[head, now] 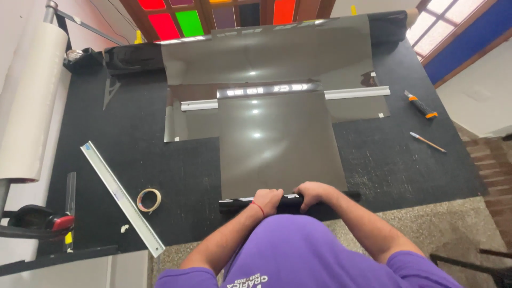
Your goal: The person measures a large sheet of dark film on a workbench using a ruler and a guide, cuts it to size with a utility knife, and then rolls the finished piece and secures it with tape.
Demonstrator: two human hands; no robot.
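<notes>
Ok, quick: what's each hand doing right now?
Left hand: closed around the dark film roll at the table's near edge.
Right hand: closed on the same roll, just beside the left.

Fingertips (both hands) hidden under film roll.

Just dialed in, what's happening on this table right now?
A person grips a dark roll of tinted film at the near table edge, left hand and right hand side by side on it. The glossy film sheet stretches away across the black table. A long ruler and tape roll lie to the left.
</notes>
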